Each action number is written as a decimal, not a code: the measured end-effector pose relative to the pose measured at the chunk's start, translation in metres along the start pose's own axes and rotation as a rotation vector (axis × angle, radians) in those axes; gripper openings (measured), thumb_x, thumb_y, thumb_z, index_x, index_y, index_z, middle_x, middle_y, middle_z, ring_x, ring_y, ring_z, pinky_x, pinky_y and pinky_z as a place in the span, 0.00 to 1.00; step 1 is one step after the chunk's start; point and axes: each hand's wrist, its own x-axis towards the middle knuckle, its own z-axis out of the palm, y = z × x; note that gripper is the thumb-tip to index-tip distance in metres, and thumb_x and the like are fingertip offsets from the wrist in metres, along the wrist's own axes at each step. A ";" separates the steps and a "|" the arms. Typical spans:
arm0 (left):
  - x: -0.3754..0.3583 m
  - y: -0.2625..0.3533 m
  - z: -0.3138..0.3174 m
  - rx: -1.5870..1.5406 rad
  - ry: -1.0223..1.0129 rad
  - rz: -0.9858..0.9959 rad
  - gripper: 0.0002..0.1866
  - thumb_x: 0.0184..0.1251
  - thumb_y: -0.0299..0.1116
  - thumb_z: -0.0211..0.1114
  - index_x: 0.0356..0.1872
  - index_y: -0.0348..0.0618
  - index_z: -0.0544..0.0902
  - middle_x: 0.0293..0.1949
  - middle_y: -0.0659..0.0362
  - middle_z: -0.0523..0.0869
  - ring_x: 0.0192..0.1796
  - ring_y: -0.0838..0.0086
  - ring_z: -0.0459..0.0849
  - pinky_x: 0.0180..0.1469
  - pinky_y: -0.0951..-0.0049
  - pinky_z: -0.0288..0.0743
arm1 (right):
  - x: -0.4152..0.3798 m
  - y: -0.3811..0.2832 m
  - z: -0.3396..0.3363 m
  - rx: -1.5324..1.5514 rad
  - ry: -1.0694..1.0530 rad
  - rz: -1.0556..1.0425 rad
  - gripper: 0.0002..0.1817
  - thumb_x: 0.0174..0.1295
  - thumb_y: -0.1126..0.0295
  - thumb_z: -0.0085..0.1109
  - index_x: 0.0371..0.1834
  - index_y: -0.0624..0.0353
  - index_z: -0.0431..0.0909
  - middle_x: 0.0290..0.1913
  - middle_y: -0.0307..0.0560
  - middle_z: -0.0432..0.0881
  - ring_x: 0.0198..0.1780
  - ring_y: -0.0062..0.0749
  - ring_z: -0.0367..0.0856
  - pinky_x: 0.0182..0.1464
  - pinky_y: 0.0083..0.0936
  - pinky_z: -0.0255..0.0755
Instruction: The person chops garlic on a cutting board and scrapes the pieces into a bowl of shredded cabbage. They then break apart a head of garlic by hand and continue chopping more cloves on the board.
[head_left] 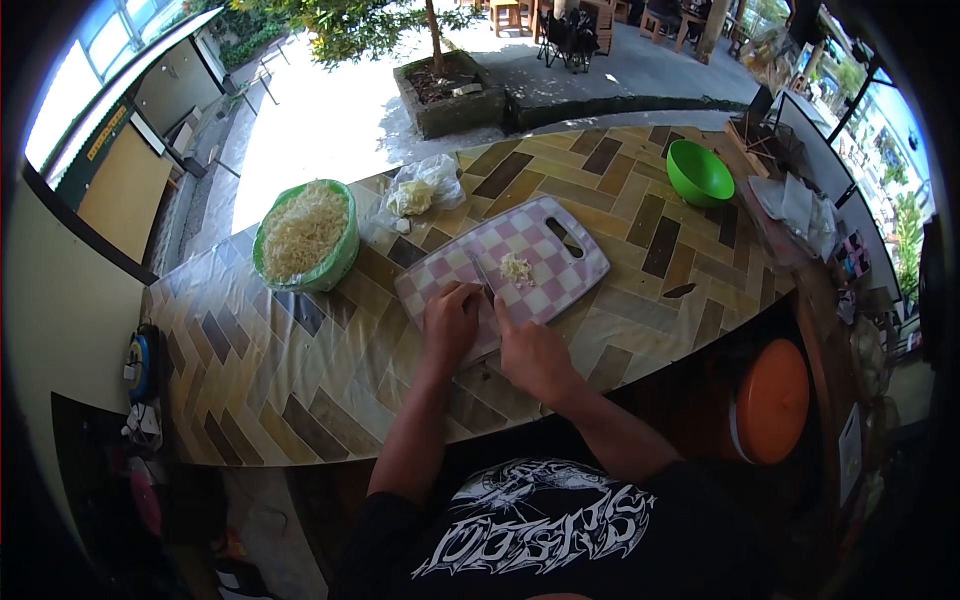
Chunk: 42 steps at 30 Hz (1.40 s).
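A pink-and-white checked cutting board (570, 285) lies at an angle on the table in front of me. In my right hand (538, 358) is a knife (483, 272), its blade pointing away from me and the index finger stretched along it. My left hand (452, 320) is curled down on the board just left of the blade. Whatever its fingertips press is hidden beneath them. Right of the blade sits a small heap of finely chopped pale bits (516, 269).
A green tub (345, 255) full of pale shreds (303, 232) stands at the left. Beyond the board lies a clear plastic bag (445, 180) with pale pieces (410, 197). A green bowl (700, 173) is at the far right. Below the table edge is an orange lid (775, 400).
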 end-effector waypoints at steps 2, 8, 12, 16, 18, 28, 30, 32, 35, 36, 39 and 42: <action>0.001 0.001 0.002 0.030 0.000 0.009 0.08 0.69 0.28 0.72 0.45 0.39 0.93 0.44 0.49 0.93 0.46 0.49 0.92 0.51 0.54 0.85 | 0.007 0.000 0.020 0.002 -0.001 0.036 0.37 0.70 0.72 0.54 0.85 0.63 0.65 0.38 0.67 0.91 0.42 0.61 0.93 0.49 0.56 0.86; -0.005 0.006 -0.002 0.164 0.039 0.027 0.10 0.68 0.31 0.74 0.45 0.38 0.94 0.49 0.49 0.93 0.54 0.52 0.91 0.57 0.55 0.84 | 0.000 0.011 -0.010 0.045 0.022 -0.057 0.38 0.71 0.71 0.54 0.86 0.62 0.63 0.35 0.66 0.90 0.38 0.60 0.93 0.44 0.56 0.87; -0.004 0.002 -0.002 0.155 -0.002 0.021 0.11 0.68 0.32 0.74 0.47 0.38 0.94 0.51 0.48 0.93 0.55 0.51 0.91 0.58 0.55 0.84 | -0.001 0.004 0.009 -0.031 0.032 -0.014 0.37 0.71 0.71 0.54 0.86 0.60 0.65 0.34 0.65 0.90 0.37 0.60 0.93 0.43 0.55 0.87; -0.005 -0.001 0.000 0.085 -0.003 0.000 0.11 0.69 0.31 0.74 0.48 0.37 0.94 0.50 0.47 0.94 0.53 0.49 0.91 0.58 0.55 0.84 | 0.007 0.008 0.011 0.004 0.045 -0.009 0.38 0.70 0.71 0.55 0.86 0.60 0.64 0.33 0.64 0.90 0.37 0.61 0.93 0.44 0.55 0.87; -0.007 -0.002 0.001 0.075 0.018 0.012 0.11 0.69 0.30 0.74 0.47 0.36 0.94 0.49 0.46 0.94 0.51 0.48 0.92 0.58 0.54 0.84 | 0.004 0.007 0.005 0.008 0.047 -0.028 0.38 0.70 0.71 0.55 0.87 0.61 0.63 0.32 0.63 0.90 0.37 0.61 0.93 0.44 0.55 0.87; -0.005 -0.003 0.002 0.034 0.030 0.004 0.10 0.70 0.28 0.73 0.46 0.35 0.93 0.48 0.45 0.93 0.50 0.47 0.92 0.56 0.55 0.85 | 0.016 0.008 0.003 0.021 0.038 -0.026 0.38 0.70 0.71 0.54 0.86 0.64 0.62 0.35 0.66 0.90 0.39 0.63 0.93 0.47 0.55 0.87; -0.004 -0.004 0.001 0.050 0.041 0.022 0.09 0.70 0.28 0.73 0.46 0.35 0.93 0.48 0.45 0.93 0.49 0.47 0.92 0.55 0.55 0.85 | 0.012 0.005 -0.005 0.018 0.020 -0.037 0.38 0.70 0.72 0.54 0.86 0.65 0.62 0.36 0.66 0.90 0.38 0.63 0.93 0.47 0.55 0.87; -0.004 -0.005 0.002 0.054 0.045 0.030 0.09 0.69 0.29 0.73 0.45 0.35 0.94 0.47 0.46 0.94 0.49 0.48 0.92 0.55 0.56 0.85 | 0.002 0.000 -0.001 -0.020 0.025 -0.040 0.38 0.70 0.71 0.54 0.86 0.65 0.62 0.36 0.66 0.90 0.38 0.64 0.93 0.46 0.55 0.87; -0.002 -0.006 0.003 0.037 0.048 0.028 0.10 0.69 0.29 0.74 0.45 0.35 0.94 0.46 0.47 0.94 0.49 0.50 0.93 0.55 0.57 0.84 | 0.009 -0.008 0.019 -0.028 0.009 0.041 0.37 0.70 0.71 0.53 0.85 0.65 0.64 0.37 0.68 0.90 0.41 0.65 0.93 0.48 0.55 0.86; -0.002 -0.006 0.003 0.027 0.047 0.024 0.09 0.69 0.29 0.74 0.45 0.35 0.94 0.46 0.46 0.94 0.49 0.50 0.93 0.55 0.57 0.84 | 0.012 -0.005 0.021 -0.022 0.019 0.026 0.37 0.70 0.71 0.53 0.85 0.66 0.64 0.37 0.69 0.90 0.41 0.65 0.93 0.48 0.55 0.87; -0.004 -0.006 0.002 0.018 0.049 0.033 0.09 0.69 0.27 0.74 0.45 0.35 0.94 0.46 0.46 0.94 0.49 0.50 0.92 0.55 0.57 0.84 | 0.025 0.002 0.015 0.015 0.041 -0.012 0.37 0.71 0.70 0.54 0.85 0.65 0.63 0.37 0.69 0.90 0.40 0.65 0.92 0.48 0.56 0.86; -0.003 -0.008 0.001 0.031 0.051 0.073 0.08 0.69 0.26 0.72 0.44 0.35 0.94 0.46 0.46 0.94 0.48 0.48 0.92 0.54 0.56 0.85 | 0.019 0.008 -0.002 0.048 0.040 -0.031 0.36 0.73 0.68 0.53 0.86 0.61 0.63 0.34 0.68 0.89 0.38 0.65 0.91 0.46 0.58 0.85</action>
